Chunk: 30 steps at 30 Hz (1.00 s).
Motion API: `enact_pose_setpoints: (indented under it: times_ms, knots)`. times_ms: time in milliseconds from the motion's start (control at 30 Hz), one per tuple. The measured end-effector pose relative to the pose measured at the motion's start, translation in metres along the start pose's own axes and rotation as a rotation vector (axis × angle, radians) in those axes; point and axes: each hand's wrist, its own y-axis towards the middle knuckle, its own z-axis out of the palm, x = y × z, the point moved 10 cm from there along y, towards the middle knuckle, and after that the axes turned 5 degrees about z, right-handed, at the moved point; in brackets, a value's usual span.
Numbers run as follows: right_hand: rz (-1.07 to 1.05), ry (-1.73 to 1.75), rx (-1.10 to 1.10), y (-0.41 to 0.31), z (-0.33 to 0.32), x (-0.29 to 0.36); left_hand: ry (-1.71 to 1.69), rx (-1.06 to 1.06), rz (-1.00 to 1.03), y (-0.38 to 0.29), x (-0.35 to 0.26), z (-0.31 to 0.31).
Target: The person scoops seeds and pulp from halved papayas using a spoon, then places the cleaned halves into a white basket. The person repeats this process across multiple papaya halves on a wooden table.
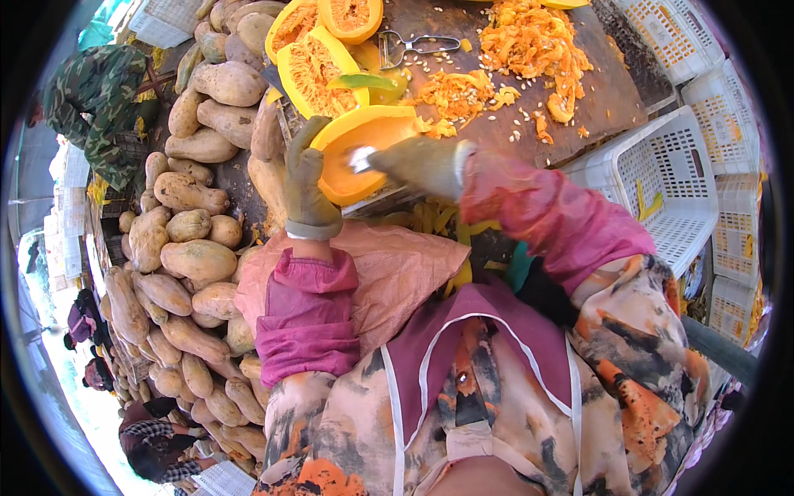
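Note:
A halved orange squash [341,139] lies tilted at the near edge of the work board, its hollow smooth and bare of seeds. Gloved, my left hand [308,189] grips its left rim. In my right hand [419,166], also gloved and blurred, is a shiny metal scraping tool [361,159]; its blade sits inside the hollow, and its exact kind is unclear. Just beyond, cut squash pieces [319,68] still hold stringy pulp, with a strip of green-yellow peel [363,81] across one. A metal Y-shaped peeler [428,44] lies behind them.
Scooped pulp and seeds [527,46] are heaped on the brown board [595,105]. White plastic crates [670,173] line the right side. Whole tan squashes [198,260] pile up on the left. A person in camouflage [99,105] bends beyond them; another person [158,443] is at lower left.

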Motion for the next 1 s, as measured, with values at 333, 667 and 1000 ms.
enact_pose_setpoints:
  times_ms: [333,667,1000]
  knots:
    - [-0.234,-0.138,0.034,0.002,0.025,0.009,-0.13,-0.008,-0.074,-0.004,0.003,0.009]
    - [-0.472,-0.219,-0.132,-0.009,0.014,0.025,-0.015,-0.018,-0.008,0.001,-0.005,0.009]
    - [0.552,-0.267,-0.289,-0.035,-0.101,-0.124,-0.473,-0.364,-0.516,0.005,0.033,-0.008]
